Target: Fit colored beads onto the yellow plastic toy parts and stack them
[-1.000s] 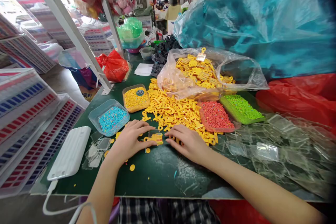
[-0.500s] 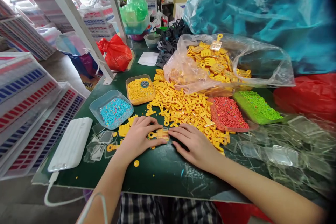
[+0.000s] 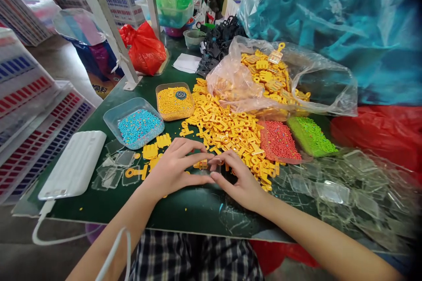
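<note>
Head view: both hands close together near the front edge of a green-topped workbench (image 3: 184, 213).

Left hand (image 3: 174, 169): fingers curved, narrowly cupped towards a small yellow plastic piece (image 3: 201, 164).

Right hand (image 3: 239, 180): fingertips (image 3: 224, 156) arched and narrow, facing the left fingers across that piece. Whether either hand grips it, I cannot tell.

Step in hand: seemingly fine two-handed work on this one piece, which lies between the hands on the bench.

Next move: handling something this small looks to call for a precise fingertip pinch.

Nearby: loose yellow plastic tags (image 3: 227, 129) spread beyond the hands, and a clear plastic bag (image 3: 280, 79) of more lies behind them. Trays of blue beads (image 3: 140, 126) and yellow beads (image 3: 174, 101) sit left of the pile, with red beads (image 3: 280, 140) and green beads (image 3: 311, 136) to its right.

Hidden: fingers cover much of the piece, so its shape and any clear part are hard to make out.
</note>
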A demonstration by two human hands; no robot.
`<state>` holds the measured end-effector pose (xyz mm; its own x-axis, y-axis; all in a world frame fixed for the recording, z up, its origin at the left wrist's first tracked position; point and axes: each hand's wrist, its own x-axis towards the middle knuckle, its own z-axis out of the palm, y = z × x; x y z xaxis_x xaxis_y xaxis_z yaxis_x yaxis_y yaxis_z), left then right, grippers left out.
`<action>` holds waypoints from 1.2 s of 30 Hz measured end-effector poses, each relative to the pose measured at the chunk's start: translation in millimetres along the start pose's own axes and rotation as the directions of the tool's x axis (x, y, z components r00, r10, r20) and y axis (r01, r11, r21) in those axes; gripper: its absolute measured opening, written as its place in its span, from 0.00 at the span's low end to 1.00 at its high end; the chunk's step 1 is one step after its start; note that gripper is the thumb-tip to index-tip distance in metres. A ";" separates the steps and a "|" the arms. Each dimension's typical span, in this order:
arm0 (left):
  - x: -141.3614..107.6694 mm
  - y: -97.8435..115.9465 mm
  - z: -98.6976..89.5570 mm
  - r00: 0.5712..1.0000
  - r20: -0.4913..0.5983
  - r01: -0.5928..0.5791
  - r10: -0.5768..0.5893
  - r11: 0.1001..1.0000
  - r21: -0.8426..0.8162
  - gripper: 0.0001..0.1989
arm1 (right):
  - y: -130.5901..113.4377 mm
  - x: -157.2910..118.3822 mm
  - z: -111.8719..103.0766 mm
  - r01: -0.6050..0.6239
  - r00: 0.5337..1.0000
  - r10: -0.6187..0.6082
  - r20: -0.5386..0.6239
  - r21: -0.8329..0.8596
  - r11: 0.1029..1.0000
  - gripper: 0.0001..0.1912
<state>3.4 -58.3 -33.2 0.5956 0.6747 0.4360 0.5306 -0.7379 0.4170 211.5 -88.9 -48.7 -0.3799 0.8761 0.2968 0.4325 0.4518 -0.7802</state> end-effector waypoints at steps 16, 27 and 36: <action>2.8 2.4 0.3 0.970 -0.138 -0.194 0.198 0.980 0.037 0.17 | 2.5 6.1 2.2 -0.120 0.993 0.113 0.043 0.320 0.940 0.25; 0.2 -5.4 1.3 0.971 -0.161 -0.171 0.180 0.983 0.067 0.17 | 5.5 7.0 0.8 0.018 0.997 -0.006 -0.080 0.157 0.987 0.20; -5.6 -14.2 -13.4 0.924 -0.363 0.000 0.121 0.948 0.317 0.15 | 0.0 8.1 -0.9 0.212 0.926 -0.264 -0.269 -0.209 0.955 0.08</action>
<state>-15.5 -51.4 -30.8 0.3959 0.5401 0.7427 0.6945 -0.7052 0.1426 209.1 -81.6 -45.8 -0.2463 0.7373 0.6290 0.5036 0.6519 -0.5670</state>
